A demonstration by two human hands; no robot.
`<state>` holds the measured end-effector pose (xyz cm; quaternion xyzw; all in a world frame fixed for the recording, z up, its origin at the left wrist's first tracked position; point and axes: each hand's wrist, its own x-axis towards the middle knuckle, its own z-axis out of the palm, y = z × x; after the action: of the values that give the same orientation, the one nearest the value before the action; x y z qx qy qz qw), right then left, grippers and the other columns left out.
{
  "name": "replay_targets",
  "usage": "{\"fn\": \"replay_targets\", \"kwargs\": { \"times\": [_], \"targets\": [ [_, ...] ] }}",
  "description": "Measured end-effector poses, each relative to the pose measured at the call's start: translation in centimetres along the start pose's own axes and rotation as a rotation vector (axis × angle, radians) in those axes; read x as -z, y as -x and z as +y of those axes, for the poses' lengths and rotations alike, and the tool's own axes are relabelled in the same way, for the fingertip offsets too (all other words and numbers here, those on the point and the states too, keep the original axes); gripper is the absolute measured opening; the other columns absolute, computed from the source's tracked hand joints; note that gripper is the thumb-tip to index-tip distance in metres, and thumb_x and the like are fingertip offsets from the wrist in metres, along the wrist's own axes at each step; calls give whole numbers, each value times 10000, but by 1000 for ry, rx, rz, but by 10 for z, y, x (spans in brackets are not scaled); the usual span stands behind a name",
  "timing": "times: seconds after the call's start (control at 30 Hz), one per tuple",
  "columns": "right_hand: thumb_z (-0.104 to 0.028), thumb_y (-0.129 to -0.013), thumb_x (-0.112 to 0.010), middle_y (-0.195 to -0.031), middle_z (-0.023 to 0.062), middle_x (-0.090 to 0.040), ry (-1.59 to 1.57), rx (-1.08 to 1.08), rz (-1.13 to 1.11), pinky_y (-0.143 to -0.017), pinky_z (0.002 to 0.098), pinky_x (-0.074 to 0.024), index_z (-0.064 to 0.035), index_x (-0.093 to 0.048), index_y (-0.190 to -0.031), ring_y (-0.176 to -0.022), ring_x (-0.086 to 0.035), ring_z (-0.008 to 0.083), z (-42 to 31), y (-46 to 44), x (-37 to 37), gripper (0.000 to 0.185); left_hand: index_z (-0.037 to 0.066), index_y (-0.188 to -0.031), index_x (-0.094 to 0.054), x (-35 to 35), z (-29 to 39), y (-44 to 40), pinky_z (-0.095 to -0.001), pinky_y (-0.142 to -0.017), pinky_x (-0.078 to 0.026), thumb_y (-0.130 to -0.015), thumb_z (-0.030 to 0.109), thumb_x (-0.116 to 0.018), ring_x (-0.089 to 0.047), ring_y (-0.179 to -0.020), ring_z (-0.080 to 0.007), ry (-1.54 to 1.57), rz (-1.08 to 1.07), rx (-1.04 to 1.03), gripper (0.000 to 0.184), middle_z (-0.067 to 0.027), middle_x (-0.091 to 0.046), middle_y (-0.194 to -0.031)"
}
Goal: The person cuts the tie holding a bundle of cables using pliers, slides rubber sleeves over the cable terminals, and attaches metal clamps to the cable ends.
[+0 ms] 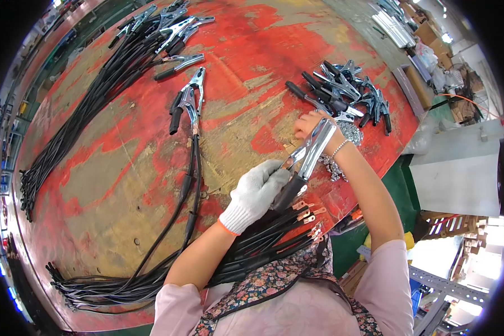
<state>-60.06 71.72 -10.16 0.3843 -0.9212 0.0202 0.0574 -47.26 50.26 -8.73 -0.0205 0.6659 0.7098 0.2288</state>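
Observation:
My left hand (254, 191), in a white knit glove, is closed around a metal spring clamp (319, 143) with a black handle sleeve. A small copper-coloured piece (288, 163) shows between the gloved fingers and the clamp. Beyond the clamp is my bare right hand (315, 127), its fingers curled; the clamp partly covers it, and what they hold, if anything, cannot be made out. Close by it lies a heap of small shiny metal hardware (350, 133). Under my left forearm runs a bundle of black cables (252, 255) ending in copper lugs (308, 214).
Loose clamps (341, 84) are piled at the right of the worn red table (241, 73). Two cables lead to clamps (191, 98) near the middle. At the left lies a long bundle of cables with clamps attached (95, 95). A white box-like surface (456, 179) stands beyond the right edge.

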Motion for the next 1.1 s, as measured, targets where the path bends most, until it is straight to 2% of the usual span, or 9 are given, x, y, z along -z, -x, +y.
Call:
{"fn": "replay_targets", "kwargs": {
  "times": [0.07, 0.17, 0.27, 0.6, 0.73, 0.8, 1.0, 1.07, 1.1],
  "targets": [
    [-228, -837, -601, -899, 44, -618, 6, -98, -188, -836, 341, -417, -117, -629, -895, -923, -571, 218, -10, -3, 20, 128, 31, -1144, -593, 2, 2, 1, -245, -630, -455, -925, 283, -527, -539, -670, -80, -18, 12, -17, 340, -33, -597, -744],
    [-131, -867, -628, -854, 38, -601, -907, -485, 88, -697, 285, -483, -46, -612, -908, -799, -588, 135, -41, 2, 48, 95, -15, -1180, -539, 2, 11, 5, -227, -710, -469, -967, 175, -467, -572, -798, -71, 120, -56, 128, 294, -42, -625, -946],
    [-95, -845, -657, -837, 38, -645, -1418, -586, 275, -676, 279, -506, -24, -626, -924, -796, -644, 137, -76, 20, 48, 111, 17, -1136, -586, -1, 12, 8, -238, -598, -456, -934, 259, -524, -535, -645, -68, -48, -21, -9, 322, -21, -596, -741],
    [-17, -815, -639, -829, 70, -658, -1709, -900, 505, -527, 254, -510, 0, -603, -939, -657, -638, 133, -115, 64, 30, 130, -11, -1154, -575, -4, 23, 17, -205, -649, -448, -918, 201, -569, -524, -731, -35, -4, -182, 84, 317, -1, -623, -852],
    [23, -798, -607, -921, 55, -641, -1714, -798, 403, -640, 251, -506, -31, -577, -997, -798, -631, 132, -114, 75, 23, 208, -7, -1150, -581, -5, 26, 18, -209, -604, -452, -918, 198, -564, -519, -682, -33, -43, -162, 83, 310, 11, -617, -825],
    [-177, -904, -619, -854, -4, -571, -1752, -724, 431, -703, 231, -452, -23, -581, -956, -785, -540, 76, -121, 68, 33, 167, -6, -1146, -584, -4, 31, 20, -212, -596, -454, -918, 197, -563, -519, -671, -34, -50, -162, 110, 306, 13, -614, -817],
    [-158, -906, -592, -844, 20, -582, -1955, -816, 350, -715, 262, -466, -17, -574, -946, -783, -563, 113, -117, 76, 27, 147, -5, -1114, -598, -5, 30, 20, -224, -603, -464, -904, 183, -571, -548, -673, -57, -5, -156, 115, 284, -5, -612, -803],
    [-130, -912, -561, -1029, 82, -621, -2373, -682, 338, -768, 316, -515, -36, -519, -1116, -887, -628, 182, -112, 85, 27, 230, -2, -1172, -552, -5, 30, 20, -237, -609, -471, -891, 171, -579, -555, -692, -69, -93, -125, 51, 331, -16, -611, -806],
    [-184, -941, -530, -1009, 83, -628, -2240, -868, 278, -762, 312, -514, -27, -554, -1070, -865, -636, 188, -111, 85, 37, 204, -2, -1172, -552, -6, 31, 21, -237, -609, -471, -891, 171, -579, -555, -692, -69, -94, -135, 47, 331, -16, -611, -806]
  ]
}}
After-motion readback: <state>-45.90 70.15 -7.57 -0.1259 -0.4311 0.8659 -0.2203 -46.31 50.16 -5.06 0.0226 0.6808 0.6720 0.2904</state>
